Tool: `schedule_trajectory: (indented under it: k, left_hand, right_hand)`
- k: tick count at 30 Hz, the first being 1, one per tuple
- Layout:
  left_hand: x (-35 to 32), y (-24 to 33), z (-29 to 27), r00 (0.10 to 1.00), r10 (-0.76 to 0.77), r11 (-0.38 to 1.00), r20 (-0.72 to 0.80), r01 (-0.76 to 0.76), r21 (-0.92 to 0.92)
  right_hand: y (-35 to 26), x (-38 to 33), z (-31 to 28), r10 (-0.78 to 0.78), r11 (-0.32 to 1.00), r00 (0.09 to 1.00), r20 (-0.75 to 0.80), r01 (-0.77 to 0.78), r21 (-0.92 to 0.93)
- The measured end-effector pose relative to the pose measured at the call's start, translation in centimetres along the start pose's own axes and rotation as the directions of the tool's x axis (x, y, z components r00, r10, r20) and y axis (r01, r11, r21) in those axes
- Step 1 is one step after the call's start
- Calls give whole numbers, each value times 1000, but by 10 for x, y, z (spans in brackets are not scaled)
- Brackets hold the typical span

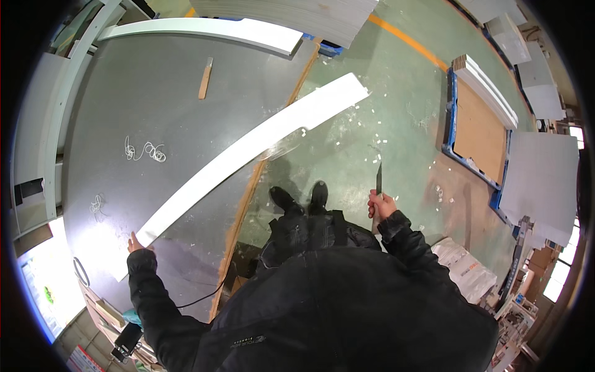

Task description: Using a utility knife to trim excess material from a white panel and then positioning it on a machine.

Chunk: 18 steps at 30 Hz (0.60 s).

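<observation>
A long white board with a step cut in one edge slants over the grey worktable, its far end reaching out past the table edge. My left hand grips its near left end. My right hand, out to the right above the floor, is closed around a knife. The knife's narrow dark blade points away from me, apart from the board. A flat tool with a wooden handle lies on the worktable beyond the board.
Curled white strips lie on the grey worktable. Another white board rests along its far edge. Small white scraps dot the green floor. To the right are a blue pallet with a brown sheet and a pale bag.
</observation>
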<state>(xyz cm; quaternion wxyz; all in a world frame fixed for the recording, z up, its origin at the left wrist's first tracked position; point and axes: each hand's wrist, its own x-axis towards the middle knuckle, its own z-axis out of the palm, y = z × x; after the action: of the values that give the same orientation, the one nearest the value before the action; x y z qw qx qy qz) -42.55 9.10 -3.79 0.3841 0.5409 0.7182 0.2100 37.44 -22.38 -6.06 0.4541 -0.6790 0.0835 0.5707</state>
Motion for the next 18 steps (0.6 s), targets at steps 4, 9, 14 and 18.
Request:
schedule_trajectory:
  k: [4, 9, 14, 18]
  left_hand:
    - [-26, 144, 217, 687, 645, 554, 334, -722, 415]
    - [-100, 261, 350, 714, 696, 625, 74, -653, 428]
    - [-208, 321, 403, 409, 694, 649, 592, -711, -270]
    - [-183, 364, 394, 235, 547, 674, 803, -693, -256]
  right_hand:
    - [-5, -13, -5, -10, 999, 999, 35, 11, -31]
    - [-37, -23, 29, -105, 970, 968, 227, 150, -193]
    - [-45, -31, 32, -206, 962, 956, 211, 237, -133]
    - [-62, -54, 39, -189, 968, 965, 185, 214, -130]
